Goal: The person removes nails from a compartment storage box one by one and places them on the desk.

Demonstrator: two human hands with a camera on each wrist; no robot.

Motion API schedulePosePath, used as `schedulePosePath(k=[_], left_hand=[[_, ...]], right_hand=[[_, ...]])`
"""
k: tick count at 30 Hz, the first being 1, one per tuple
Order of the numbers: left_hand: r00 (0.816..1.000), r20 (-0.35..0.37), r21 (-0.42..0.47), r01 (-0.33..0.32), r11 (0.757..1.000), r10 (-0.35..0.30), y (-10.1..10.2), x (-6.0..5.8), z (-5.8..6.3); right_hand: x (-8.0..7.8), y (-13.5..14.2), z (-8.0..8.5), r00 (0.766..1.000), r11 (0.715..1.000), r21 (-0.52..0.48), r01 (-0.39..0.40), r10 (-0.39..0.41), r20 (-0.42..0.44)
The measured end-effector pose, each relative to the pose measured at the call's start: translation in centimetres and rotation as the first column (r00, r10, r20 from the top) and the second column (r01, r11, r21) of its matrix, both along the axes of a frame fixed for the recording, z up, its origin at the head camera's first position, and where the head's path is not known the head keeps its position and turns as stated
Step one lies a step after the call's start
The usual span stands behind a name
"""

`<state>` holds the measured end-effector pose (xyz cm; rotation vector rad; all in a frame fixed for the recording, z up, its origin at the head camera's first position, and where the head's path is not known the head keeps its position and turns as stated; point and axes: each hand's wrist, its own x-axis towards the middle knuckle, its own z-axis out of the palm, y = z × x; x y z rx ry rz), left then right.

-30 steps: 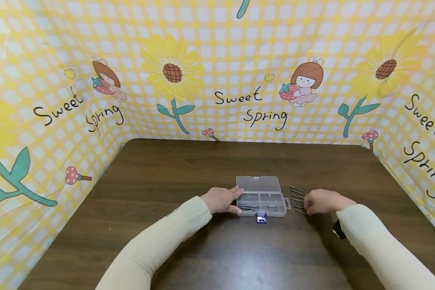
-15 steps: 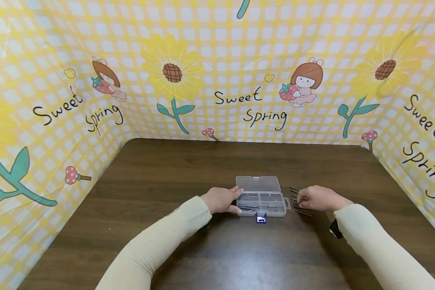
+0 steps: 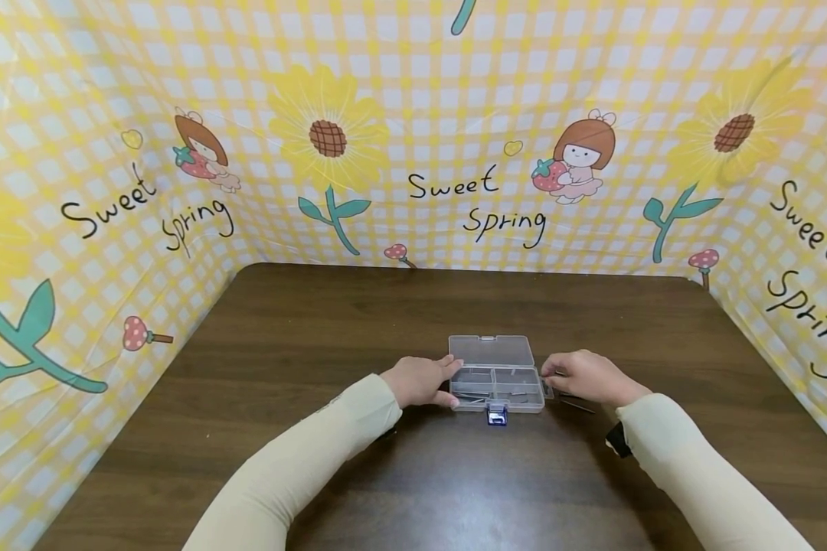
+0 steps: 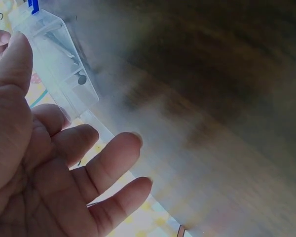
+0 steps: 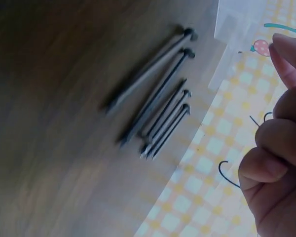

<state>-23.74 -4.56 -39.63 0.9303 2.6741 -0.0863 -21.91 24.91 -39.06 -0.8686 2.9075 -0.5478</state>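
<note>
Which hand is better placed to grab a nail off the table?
Probably the right hand: the nails lie close by, on its side of the open box. The left hand is at the opposite side and would need to reach across. I can't tell whether the right holds one.

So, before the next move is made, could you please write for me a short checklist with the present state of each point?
1. Lid of the clear rectangular plastic box is folded back: ok.
2. Blue plastic latch is away from the lid: ok, it hangs at the front side.
3. Left hand touches the box: ok, at its left end.
4. Right hand is near the box: ok, beside its right end.
5. Right fingers hold something: cannot tell, nothing shows clearly between them.
6. All dark grey metal nails are off the brown wood-grained table: not ok, several lie on it.
</note>
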Motion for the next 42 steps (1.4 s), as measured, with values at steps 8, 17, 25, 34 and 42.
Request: schedulePosePath(k=[8, 17, 25, 34, 42], left_hand=[[1.0, -0.007, 0.012, 0.006, 1.0, -0.006, 0.1, 0.2, 0.1], [1.0, -0.01, 0.008, 0.008, 1.0, -0.008, 0.1, 0.5, 0.6], [1.0, -0.023, 0.001, 0.003, 1.0, -0.003, 0.1, 0.3, 0.5], [1.0, -0.026, -0.004, -0.003, 1.0, 0.003, 0.0, 0.1, 0.2], [0.999, -0.037, -0.016, 0.006, 1.0, -0.007, -0.1, 0.1, 0.1]], right_hand=[[-0.1, -1.2, 0.1, 0.999, 1.0, -0.003, 0.005, -0.005, 0.032], [-0.9, -3.4, 0.4, 0.999, 1.0, -0.001, -0.023, 0.023, 0.048], [-1.5, -5.5, 0.8, 0.999, 0.999, 0.011, -0.035, 0.035, 0.037], [-2.3, -7.4, 0.8, 0.997, 0.997, 0.023, -0.072, 0.072, 0.03], [-2.9, -8.8, 0.6, 0.993, 0.993, 0.046, -0.112, 0.111, 0.033]])
